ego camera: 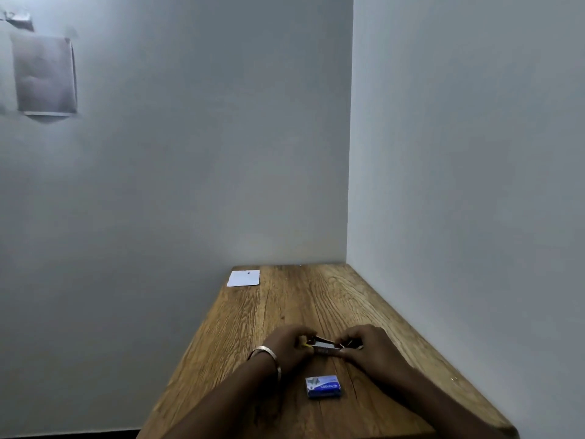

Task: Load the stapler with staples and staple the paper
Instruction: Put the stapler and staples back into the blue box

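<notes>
— Wooden table (pixel 294 299) is filling the lower middle of the frame, and both hands are meeting low in the centre, over its near half. What are they holding?

— A small stapler (pixel 321 344). The left hand (pixel 289 345) is curling round its left end, fingers pressed together on it. The right hand (pixel 368 348) is pinching the right end; whether it is also holding a strip of staples, I cannot tell, the part is too small.

— How is it likely handling?

— Light and stiff, I am judging, with smooth metal that could be slipping under the fingertips. Gripping the body by its sides, away from the hinge, is looking safest, since a sprung tray may be snapping back.

— And the staples?

— A blue box (pixel 323 386) is lying just below the hands, near the bottom edge of the frame, apart from them. A strip from it would be brittle, I am guessing, so holding it along its length is wiser than by one end.

— The paper?

— A white sheet (pixel 243 278) is lying at the far left corner of the table, well apart from the hands, thin and floppy by the look of it.
</notes>
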Demonstrator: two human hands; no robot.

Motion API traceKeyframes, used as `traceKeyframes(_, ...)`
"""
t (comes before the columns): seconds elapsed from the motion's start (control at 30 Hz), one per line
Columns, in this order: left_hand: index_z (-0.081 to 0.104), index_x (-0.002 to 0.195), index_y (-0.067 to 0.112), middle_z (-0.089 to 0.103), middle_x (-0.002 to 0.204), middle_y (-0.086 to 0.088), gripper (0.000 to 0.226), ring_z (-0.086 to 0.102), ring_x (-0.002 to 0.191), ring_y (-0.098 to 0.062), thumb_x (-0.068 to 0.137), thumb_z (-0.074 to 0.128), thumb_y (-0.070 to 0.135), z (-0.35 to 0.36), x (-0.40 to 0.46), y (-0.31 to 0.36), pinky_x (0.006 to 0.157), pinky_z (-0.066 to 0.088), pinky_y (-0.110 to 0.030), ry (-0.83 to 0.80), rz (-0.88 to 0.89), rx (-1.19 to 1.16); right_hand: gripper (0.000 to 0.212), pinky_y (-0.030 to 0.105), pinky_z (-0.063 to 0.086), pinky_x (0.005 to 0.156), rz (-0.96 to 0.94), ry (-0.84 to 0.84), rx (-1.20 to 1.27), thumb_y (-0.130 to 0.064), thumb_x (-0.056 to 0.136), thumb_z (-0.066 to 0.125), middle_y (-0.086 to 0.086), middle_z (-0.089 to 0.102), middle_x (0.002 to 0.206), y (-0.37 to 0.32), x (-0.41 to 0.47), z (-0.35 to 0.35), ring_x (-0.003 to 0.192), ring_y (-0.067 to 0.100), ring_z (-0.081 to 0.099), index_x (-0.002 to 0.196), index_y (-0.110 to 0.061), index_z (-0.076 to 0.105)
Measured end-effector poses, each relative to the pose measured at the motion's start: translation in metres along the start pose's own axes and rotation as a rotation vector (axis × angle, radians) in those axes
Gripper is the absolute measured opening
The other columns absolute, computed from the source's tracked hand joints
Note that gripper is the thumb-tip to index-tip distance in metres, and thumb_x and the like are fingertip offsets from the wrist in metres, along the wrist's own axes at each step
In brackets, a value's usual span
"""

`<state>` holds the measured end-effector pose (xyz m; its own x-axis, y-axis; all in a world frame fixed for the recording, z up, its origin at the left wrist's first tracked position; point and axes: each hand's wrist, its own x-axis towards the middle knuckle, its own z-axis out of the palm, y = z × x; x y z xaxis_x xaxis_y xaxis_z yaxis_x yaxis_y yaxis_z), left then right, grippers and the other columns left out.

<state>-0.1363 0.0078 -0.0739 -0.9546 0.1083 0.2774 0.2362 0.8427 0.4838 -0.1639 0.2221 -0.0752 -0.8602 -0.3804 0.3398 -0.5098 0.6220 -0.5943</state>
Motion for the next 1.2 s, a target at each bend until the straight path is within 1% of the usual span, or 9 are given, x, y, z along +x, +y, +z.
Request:
traceKeyframes(0.27,0.062,0.123,0.027,0.062,0.122,0.005,0.039,0.057,0.105,-0.008,0.085,0.071,0.028,0.006,-0.005,-0.015,0.095,0.049,-0.026,0.091,-0.018,-0.05,0.019,0.008,0.044,0.073,-0.04,-0.011,-0.012,-0.019,0.087,0.072,-0.016,0.069,0.097,0.004,0.015,0.009,0.089,-0.007,0.06,0.1,-0.032,0.075)
traceKeyframes(0.4,0.049,0.135,0.028,0.049,0.131,0.006,0.06,0.052,0.116,-0.011,0.081,0.075,0.025,-0.001,-0.009,-0.013,0.087,0.047,-0.017,0.058,-0.035,-0.122,0.028,0.009,0.045,0.072,-0.009,0.036,0.034,-0.021,0.085,0.074,-0.017,0.064,0.109,0.005,0.009,0.005,0.099,-0.001,0.06,0.111,-0.031,0.07)
traceKeyframes(0.5,0.054,0.123,0.034,0.052,0.124,0.009,0.039,0.054,0.107,-0.004,0.086,0.068,0.035,-0.01,-0.022,-0.008,0.08,0.047,-0.014,0.152,-0.011,-0.179,0.026,0.011,0.048,0.071,-0.034,0.127,0.074,-0.032,0.086,0.073,-0.018,0.063,0.11,0.0,-0.002,-0.005,0.095,-0.003,0.06,0.112,-0.032,0.068)
traceKeyframes(0.6,0.059,0.109,0.035,0.061,0.11,0.012,0.023,0.059,0.097,-0.002,0.088,0.063,0.044,-0.015,-0.042,0.0,0.083,0.053,-0.02,0.074,0.042,-0.198,0.038,0.013,0.05,0.075,-0.082,-0.09,0.077,-0.048,0.082,0.073,-0.018,0.065,0.112,-0.003,-0.017,-0.019,0.099,-0.002,0.062,0.118,-0.035,0.066)
traceKeyframes(0.73,0.063,0.114,0.029,0.062,0.109,0.012,0.053,0.057,0.092,0.003,0.074,0.066,0.064,-0.015,-0.064,0.009,0.077,0.048,-0.01,-0.092,0.201,-0.046,0.056,0.006,0.048,0.081,-0.148,-0.313,0.064,-0.059,0.069,0.078,-0.023,0.06,0.118,-0.002,-0.034,-0.017,0.108,-0.01,0.057,0.12,-0.039,0.066)
traceKeyframes(0.87,0.066,0.112,0.022,0.063,0.11,0.005,0.044,0.059,0.092,-0.009,0.08,0.067,0.052,-0.014,-0.063,0.016,0.079,0.05,-0.022,-0.081,0.272,0.132,0.028,0.004,0.047,0.075,-0.162,-0.259,0.073,-0.052,0.071,0.076,-0.024,0.064,0.104,-0.003,-0.036,-0.014,0.101,-0.014,0.057,0.097,-0.043,0.072)
traceKeyframes(0.93,0.067,0.111,0.024,0.065,0.108,0.006,0.034,0.059,0.09,-0.007,0.084,0.067,0.044,-0.013,-0.059,0.016,0.077,0.049,-0.019,-0.041,0.285,0.113,0.018,0.005,0.048,0.07,-0.163,-0.246,0.076,-0.048,0.073,0.077,-0.026,0.065,0.098,-0.007,-0.034,-0.015,0.096,-0.013,0.059,0.091,-0.046,0.071)
traceKeyframes(1.07,0.065,0.113,0.028,0.063,0.109,0.011,0.03,0.054,0.09,0.0,0.085,0.067,0.037,-0.016,-0.044,0.02,0.079,0.048,-0.017,0.12,0.268,0.087,0.028,0.013,0.047,0.072,-0.154,-0.113,0.029,-0.041,0.08,0.075,-0.017,0.067,0.102,-0.009,-0.018,-0.017,0.094,-0.003,0.061,0.106,-0.033,0.072)
traceKeyframes(1.2,0.066,0.109,0.027,0.064,0.105,0.012,0.026,0.055,0.091,-0.001,0.084,0.07,0.032,-0.021,-0.022,0.027,0.079,0.051,-0.019,0.227,0.235,0.068,0.029,0.011,0.045,0.076,-0.17,0.001,-0.025,-0.036,0.085,0.073,-0.012,0.068,0.107,-0.009,0.002,-0.018,0.096,-0.002,0.06,0.112,-0.026,0.071)
